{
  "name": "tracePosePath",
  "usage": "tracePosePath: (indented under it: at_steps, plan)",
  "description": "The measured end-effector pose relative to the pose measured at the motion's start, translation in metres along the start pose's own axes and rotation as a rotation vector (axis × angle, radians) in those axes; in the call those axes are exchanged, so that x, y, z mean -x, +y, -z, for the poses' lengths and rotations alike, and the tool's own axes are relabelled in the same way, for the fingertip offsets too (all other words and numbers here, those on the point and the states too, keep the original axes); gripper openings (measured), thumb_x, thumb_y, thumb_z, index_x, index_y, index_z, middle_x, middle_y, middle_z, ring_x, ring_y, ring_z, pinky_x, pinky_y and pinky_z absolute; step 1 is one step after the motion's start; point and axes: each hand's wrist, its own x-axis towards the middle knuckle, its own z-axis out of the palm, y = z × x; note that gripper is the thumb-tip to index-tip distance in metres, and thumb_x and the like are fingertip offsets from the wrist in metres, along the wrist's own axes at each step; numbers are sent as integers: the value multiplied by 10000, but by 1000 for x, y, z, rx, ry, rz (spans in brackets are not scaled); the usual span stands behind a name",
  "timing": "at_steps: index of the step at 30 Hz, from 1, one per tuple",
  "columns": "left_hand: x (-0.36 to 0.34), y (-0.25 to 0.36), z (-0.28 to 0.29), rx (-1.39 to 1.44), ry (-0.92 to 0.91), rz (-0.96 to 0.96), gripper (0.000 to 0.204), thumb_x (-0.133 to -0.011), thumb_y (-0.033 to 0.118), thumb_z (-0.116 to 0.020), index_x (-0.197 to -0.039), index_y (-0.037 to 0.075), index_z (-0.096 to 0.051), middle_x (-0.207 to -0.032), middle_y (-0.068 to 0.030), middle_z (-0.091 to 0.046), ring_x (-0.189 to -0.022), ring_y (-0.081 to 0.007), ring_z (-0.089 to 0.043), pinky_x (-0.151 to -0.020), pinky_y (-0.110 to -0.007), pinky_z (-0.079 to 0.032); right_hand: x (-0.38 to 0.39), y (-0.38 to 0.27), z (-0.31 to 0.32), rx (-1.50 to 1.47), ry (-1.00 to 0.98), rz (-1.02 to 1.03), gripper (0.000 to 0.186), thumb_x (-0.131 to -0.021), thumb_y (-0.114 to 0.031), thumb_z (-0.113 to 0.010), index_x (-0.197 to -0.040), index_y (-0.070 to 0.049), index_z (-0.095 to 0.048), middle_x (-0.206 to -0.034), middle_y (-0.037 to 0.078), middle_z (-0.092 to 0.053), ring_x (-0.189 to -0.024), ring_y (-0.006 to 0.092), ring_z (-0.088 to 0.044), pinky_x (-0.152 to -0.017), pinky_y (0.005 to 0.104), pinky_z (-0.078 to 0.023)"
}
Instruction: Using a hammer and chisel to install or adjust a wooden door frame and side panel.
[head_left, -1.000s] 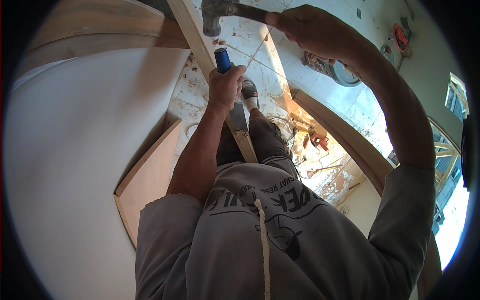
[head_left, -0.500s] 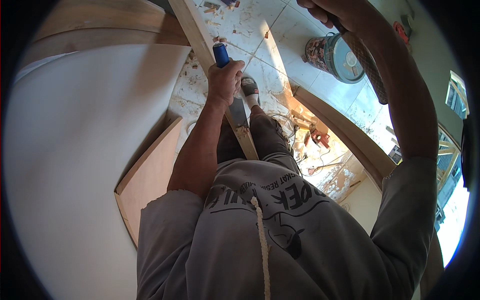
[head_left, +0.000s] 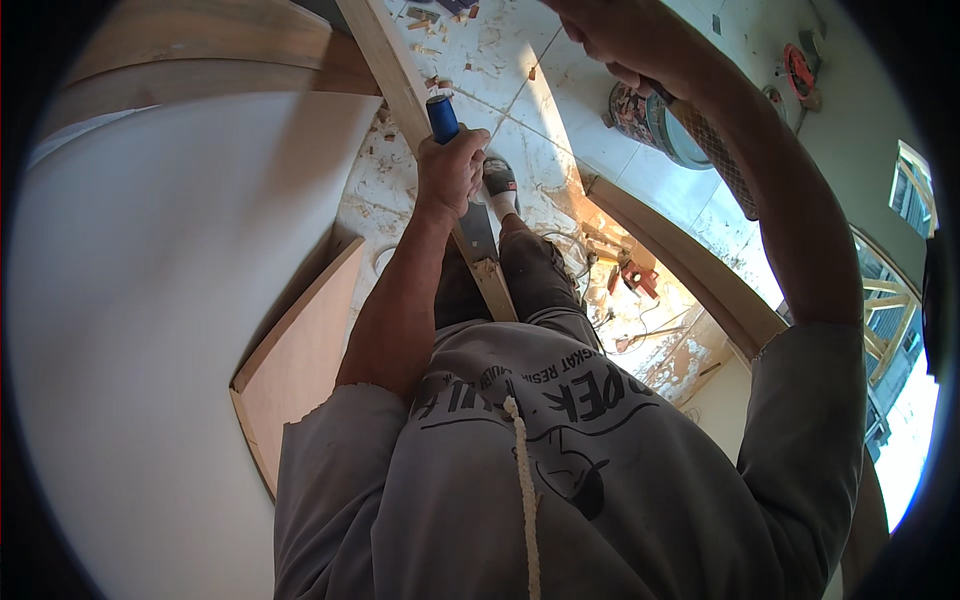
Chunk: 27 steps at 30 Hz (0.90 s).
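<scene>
My left hand (head_left: 449,172) is closed round a chisel, its blue handle (head_left: 441,115) poking out above the fist. Below the fist, the flat steel chisel blade (head_left: 477,230) lies against a long pale wooden beam (head_left: 400,85). Wood chips sit at the blade's lower end, where the beam is cut into. At the upper right my right hand (head_left: 625,50) is raised, its fingers wrapped round a long tool with a brown, cross-hatched shaft (head_left: 715,145). My forearm partly hides this tool, and its kind is unclear.
A lidded bucket (head_left: 650,118) stands on the tiled floor, with scattered chips around. Curved wooden boards (head_left: 690,265) lie to the right, beside a red power tool (head_left: 638,280) and cables. A wooden panel (head_left: 300,350) leans near the large white surface (head_left: 180,300) at left.
My right hand has moved left, with the cross-hatched tool in it, and covers more of the bucket's surroundings. My left hand and the chisel have stayed nearly in place.
</scene>
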Motion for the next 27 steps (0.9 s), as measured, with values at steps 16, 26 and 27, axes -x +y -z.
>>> tracePosePath:
  at_steps: [16,26,27]
  plan:
    - [11,-6,3,-5,60,-29,296,-792,169,-660,-589,135,-448,-445,49,-340,-302,-81,-302,-314,-250,-246,38,-27,6,73,-176,-115,534,-979,-515,-401,-714,-68,-523,-490,-6,-447,-338,57,-419,-318,224,-336]
    - [9,-5,-7,-31,87,-26,293,-792,151,-663,-600,140,-442,-452,44,-359,-303,-74,-304,-301,-246,-255,45,-16,-17,42,-214,-82,546,-966,-532,-421,-708,-61,-520,-481,-3,-400,-336,78,-399,-334,270,-364]
    - [12,-7,-6,-46,83,-26,293,-793,150,-662,-601,139,-441,-455,44,-362,-303,-74,-306,-300,-247,-256,47,-19,-15,42,-216,-83,546,-966,-532,-421,-708,-61,-520,-481,-3,-400,-336,78,-399,-334,270,-364]
